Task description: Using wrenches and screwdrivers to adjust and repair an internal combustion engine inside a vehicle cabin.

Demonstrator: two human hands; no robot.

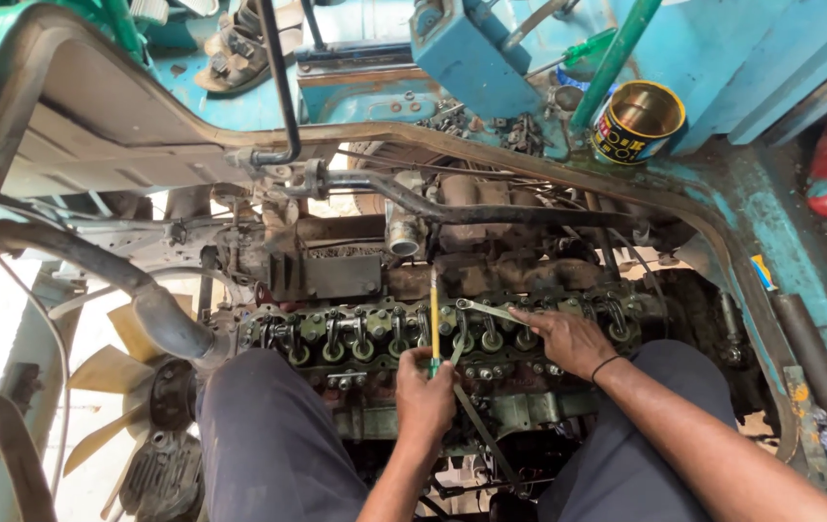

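Note:
I look down into an open engine bay at a row of valve rockers and springs (375, 333) along the cylinder head. My left hand (423, 391) grips the green handle of a yellow-shafted screwdriver (434, 314) held upright, tip on the rocker row. A thin metal feeler strip (476, 425) also hangs down by that hand. My right hand (568, 338) holds a silver spanner (486, 309) lying across the rockers just right of the screwdriver. A dark band circles my right wrist. My knees in dark trousers frame the engine on both sides.
An open brass-coloured tin (638, 121) stands on the blue cab floor at upper right, beside a green pipe (617, 58). A grey hose (143, 295) and yellowish fan blades (109, 372) lie at left. A black tube (433, 208) crosses behind the engine. Sandals (235, 48) rest at top.

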